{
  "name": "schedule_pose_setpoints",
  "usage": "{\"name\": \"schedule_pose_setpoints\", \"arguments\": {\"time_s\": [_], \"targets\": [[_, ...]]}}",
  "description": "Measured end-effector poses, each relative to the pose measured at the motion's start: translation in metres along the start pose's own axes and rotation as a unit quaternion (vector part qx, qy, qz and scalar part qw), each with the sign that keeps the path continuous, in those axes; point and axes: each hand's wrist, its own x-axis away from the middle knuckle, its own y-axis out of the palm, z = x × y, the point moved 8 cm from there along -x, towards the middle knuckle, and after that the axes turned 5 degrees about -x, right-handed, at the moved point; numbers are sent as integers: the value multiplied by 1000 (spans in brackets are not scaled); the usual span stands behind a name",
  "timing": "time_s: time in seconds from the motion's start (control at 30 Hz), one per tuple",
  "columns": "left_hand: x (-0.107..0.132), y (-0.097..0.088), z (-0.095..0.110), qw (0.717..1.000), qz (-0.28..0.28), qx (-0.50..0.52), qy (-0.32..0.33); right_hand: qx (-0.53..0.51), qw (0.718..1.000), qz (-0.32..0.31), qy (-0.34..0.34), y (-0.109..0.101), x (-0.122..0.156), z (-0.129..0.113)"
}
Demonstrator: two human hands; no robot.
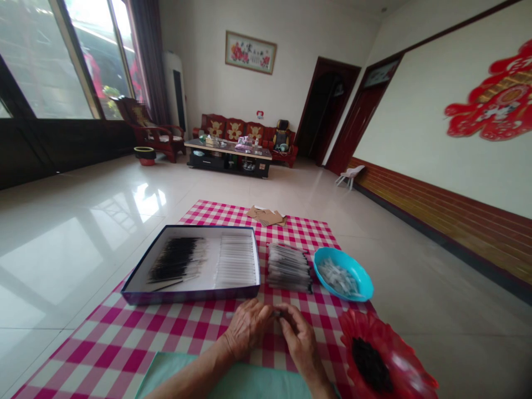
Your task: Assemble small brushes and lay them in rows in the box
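Note:
My left hand [251, 326] is closed, its fingers wrapped round a thin pen-like piece that is mostly hidden; a pale, see-through end seems to stick out on its left. My right hand [298, 332] pinches at the other end, where a small dark bit shows between the fingertips. Both hands meet just in front of a shallow box [191, 293]. Inside it lie many thin black sticks [174, 260] on the left and a row of clear tubes [236, 260] on the right. Beside the box is a stack of clear tubes with dark ends [288, 269].
A blue bowl [368, 285] of small translucent pieces stands at the right. Nearer is a red flower-shaped dish [409, 360] with small black pieces. Flattened cardboard [268, 217] lies at the far edge of the checked tablecloth [103, 343]. A pale green cloth [166, 368] lies under my forearms.

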Motion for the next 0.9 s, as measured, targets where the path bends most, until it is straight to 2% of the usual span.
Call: {"name": "schedule_pose_setpoints", "arguments": {"time_s": [0.1, 0.2, 0.3, 0.47, 0.67, 0.77, 0.9], "targets": [[0, 0, 0, 1000, -3, -5, -5, -9, 1000, 12, 13, -1, 0, 4], [0, 1, -1, 1000, 2, -10, -1, 63, 997, 42, 2, -4, -2, -1], [1, 2, 0, 1000, 7, -12, 5, 107, 993, 43, -30, -4, -3, -10], [1, 3, 0, 1000, -1, -8, 5, 78, 995, 26, -49, -3, -1, -12], [0, 2, 0, 1000, -13, -5, 0, 25, 999, 35, -7, -3, 0, 0], [0, 3, 0, 1000, -14, -9, -2, 76, 996, 55, -6, -5, -2, -2], [1, 4, -1, 1000, -13, -8, 0, 129, 990, 45, -37, -3, -3, -9]]}}
